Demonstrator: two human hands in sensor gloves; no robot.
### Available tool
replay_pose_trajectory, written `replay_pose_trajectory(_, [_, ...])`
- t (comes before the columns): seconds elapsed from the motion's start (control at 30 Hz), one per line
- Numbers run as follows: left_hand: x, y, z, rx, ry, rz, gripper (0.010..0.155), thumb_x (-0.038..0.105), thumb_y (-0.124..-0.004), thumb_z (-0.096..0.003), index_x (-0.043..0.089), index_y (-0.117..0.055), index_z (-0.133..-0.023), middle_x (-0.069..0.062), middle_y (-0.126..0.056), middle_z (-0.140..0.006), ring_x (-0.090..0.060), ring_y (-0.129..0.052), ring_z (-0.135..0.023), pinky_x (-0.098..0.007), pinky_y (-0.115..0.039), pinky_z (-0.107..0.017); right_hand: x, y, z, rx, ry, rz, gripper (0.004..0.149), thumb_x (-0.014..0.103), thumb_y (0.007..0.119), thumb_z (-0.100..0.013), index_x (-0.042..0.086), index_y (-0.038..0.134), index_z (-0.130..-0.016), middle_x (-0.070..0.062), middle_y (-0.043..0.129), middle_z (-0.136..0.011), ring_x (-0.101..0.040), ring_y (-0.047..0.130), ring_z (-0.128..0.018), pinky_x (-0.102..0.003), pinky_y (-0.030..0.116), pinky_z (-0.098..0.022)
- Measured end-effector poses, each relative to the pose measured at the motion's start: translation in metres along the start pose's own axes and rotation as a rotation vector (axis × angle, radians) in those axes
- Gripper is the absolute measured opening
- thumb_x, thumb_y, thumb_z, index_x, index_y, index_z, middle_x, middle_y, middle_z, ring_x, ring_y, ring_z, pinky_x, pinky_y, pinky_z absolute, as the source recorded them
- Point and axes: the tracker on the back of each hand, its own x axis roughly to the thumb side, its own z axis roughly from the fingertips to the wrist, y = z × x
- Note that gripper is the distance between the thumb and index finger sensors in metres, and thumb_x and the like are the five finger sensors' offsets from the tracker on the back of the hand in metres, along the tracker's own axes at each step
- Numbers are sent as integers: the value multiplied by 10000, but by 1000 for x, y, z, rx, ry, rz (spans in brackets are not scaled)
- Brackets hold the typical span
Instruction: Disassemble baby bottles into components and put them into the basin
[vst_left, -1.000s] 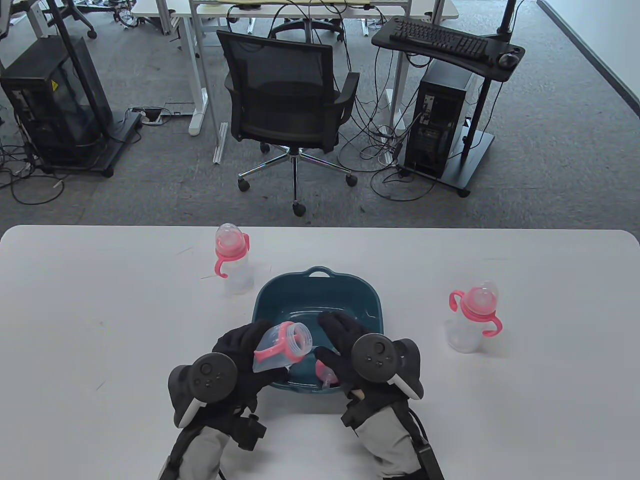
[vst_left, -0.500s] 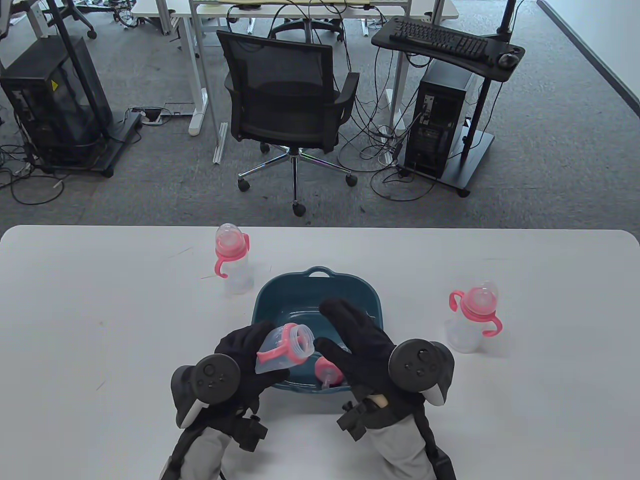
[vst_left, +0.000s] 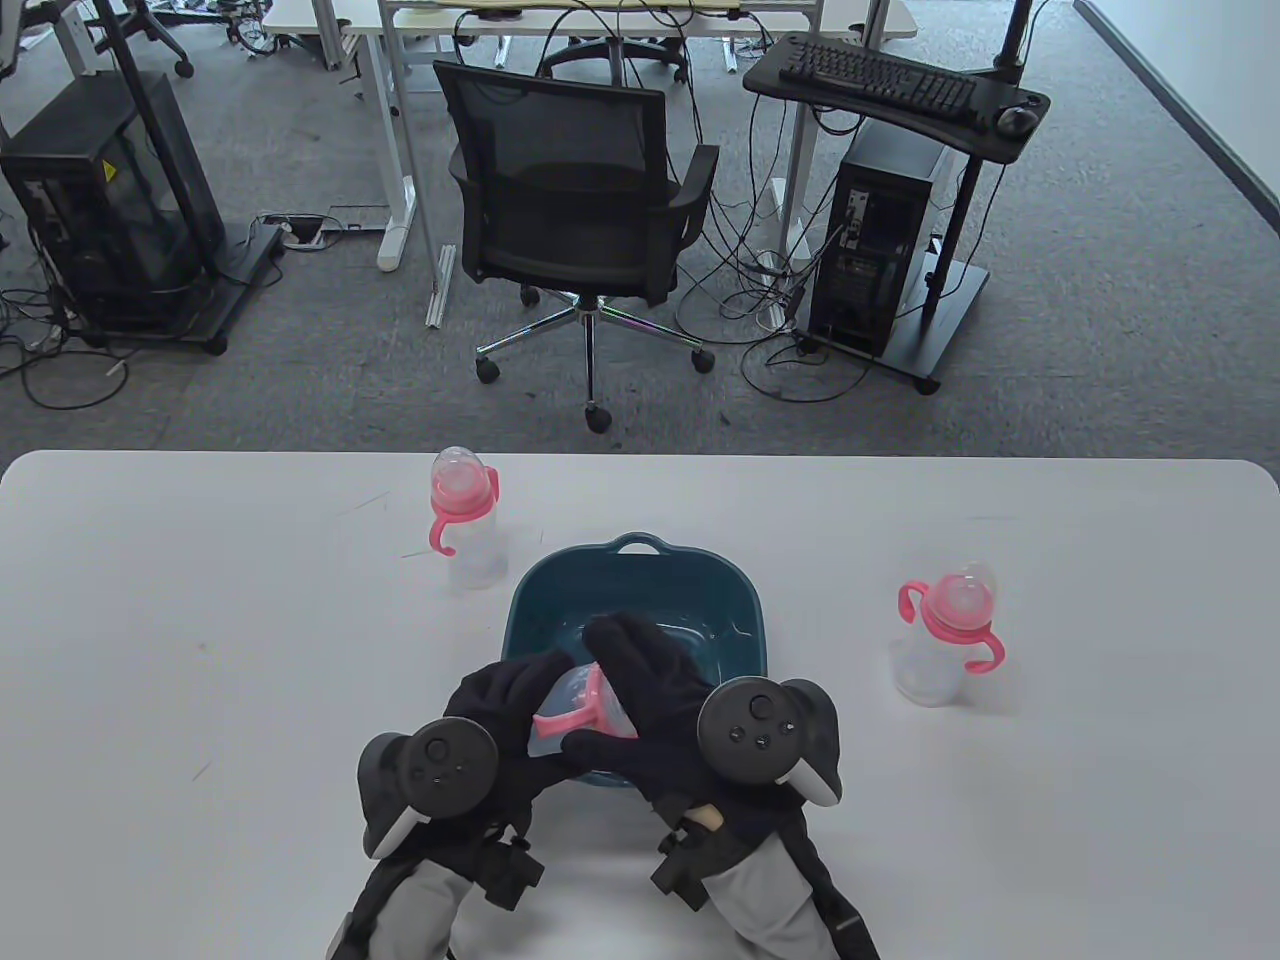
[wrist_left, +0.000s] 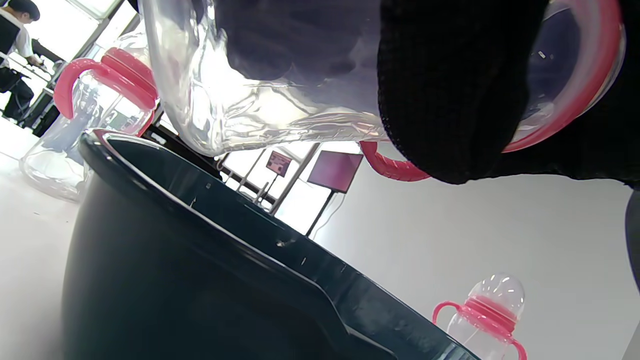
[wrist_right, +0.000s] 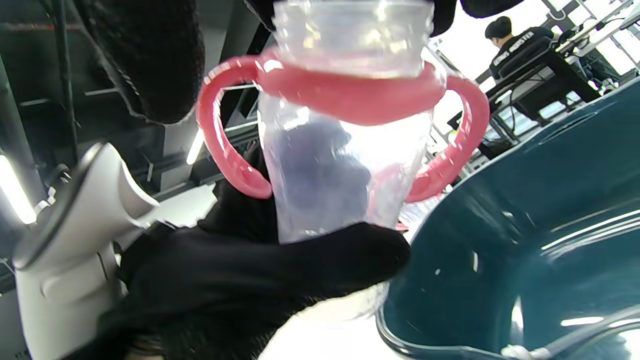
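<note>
A clear open bottle (vst_left: 565, 712) with a pink handle ring (vst_left: 590, 705) hangs tilted over the near side of the teal basin (vst_left: 700, 560). My left hand (vst_left: 510, 695) grips its body from below. My right hand (vst_left: 625, 660) lies across the neck and covers the mouth. In the right wrist view the bottle (wrist_right: 340, 165) stands upright with my right fingers (wrist_right: 150, 60) around its top, the pink ring (wrist_right: 350, 95) just under them, and the left hand (wrist_right: 240, 285) beneath. The left wrist view has the bottle (wrist_left: 260, 100) just above the basin rim (wrist_left: 200, 215). My right hand hides the basin's near part.
Two assembled bottles with pink handles and clear caps stand on the white table: one (vst_left: 465, 510) beyond the basin's far left corner, one (vst_left: 950, 640) to its right. An office chair (vst_left: 580, 200) and desks stand beyond the table's far edge.
My right hand has swung left from over the basin and closed over the bottle's neck. The pink nipple piece in the basin's near side is now hidden under it.
</note>
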Motion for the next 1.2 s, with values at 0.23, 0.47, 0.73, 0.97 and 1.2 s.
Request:
replay_pose_trajectory(0.23, [3, -2, 0, -11, -16, -4, 913, 482, -982, -323, 443, -436, -1054, 102, -544, -1068, -243, -616, -1058, -613, -427, -782, -4, 7, -3, 14, 11, 64, 786, 398, 879, -517, 186, 455, -1144, -219, 470, -1170, -547, 571, -977, -706, 522, -647])
replay_pose_trajectory(0.47, [3, -4, 0, -20, -19, -9, 913, 485, -982, -321, 443, -439, -1054, 102, -549, -1067, -244, -621, -1057, -613, -434, -780, -8, 6, -4, 15, 9, 41, 758, 390, 897, -505, 174, 515, -1123, -201, 555, -1127, -525, 623, -935, -692, 542, -640])
replay_pose_trajectory(0.73, [3, -3, -1, -15, -21, 3, 914, 490, -980, -321, 444, -437, -1055, 105, -548, -1068, -242, -621, -1058, -612, -436, -780, -8, 3, -3, -7, -4, 37, 727, 400, 893, -501, 178, 559, -1108, -200, 586, -1118, -522, 648, -921, -682, 554, -640])
replay_pose_trajectory(0.97, [-3, 0, -1, -1, -7, 39, 914, 489, -979, -324, 444, -433, -1055, 102, -544, -1069, -244, -620, -1056, -612, -434, -779, -8, -11, 2, -59, -13, 24, 705, 417, 885, -504, 183, 584, -1097, -198, 605, -1111, -511, 661, -914, -675, 558, -641])
replay_pose_trajectory(1.2, [-1, 1, 0, 9, -11, 36, 914, 490, -977, -327, 442, -428, -1056, 101, -540, -1070, -244, -616, -1058, -612, -433, -779, -8, -15, 4, -79, -15, 9, 701, 419, 878, -509, 177, 583, -1097, -201, 605, -1111, -513, 661, -910, -674, 557, -639])
